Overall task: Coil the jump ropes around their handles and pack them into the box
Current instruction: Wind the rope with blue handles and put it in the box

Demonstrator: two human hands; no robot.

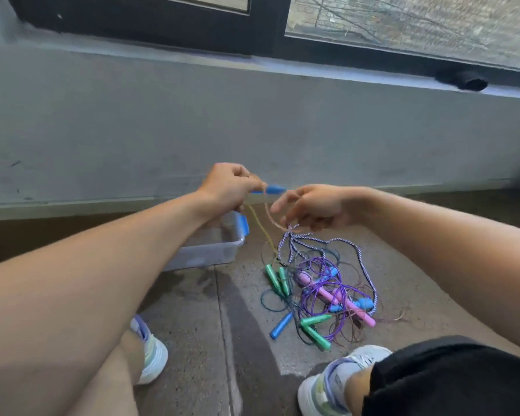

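Left hand (228, 184) clenches around a blue jump-rope handle (272, 190), whose tip juts out to the right of the fist, raised above the floor in front of a grey wall. Right hand (309, 208), just beside it, curls its fingers (282, 205) around a loop of pale orange cord (269, 216) that runs back up to the held handle. A yellowish stretch of cord (263, 232) drops from the left hand down to the pile below.

On the concrete floor (192, 325) between the person's feet lies a tangle of jump ropes (321, 289): green handles (278, 280), pink handles (321, 291), a loose blue handle (281, 325), thin purple cord (315, 265) and a braided purple-and-white rope (364, 265) whose strands rise to just under the right hand.

A clear plastic box (210, 250) with a blue latch (244, 225) sits on the floor to the left of the pile, partly hidden by the left forearm; what it holds cannot be made out.

White sneakers (333, 382) frame the scene at the bottom, with black shorts (448, 379) over the right knee. Behind the wall's ledge runs a dark-framed window (282, 22), and a black object (463, 81) rests on the sill at right.
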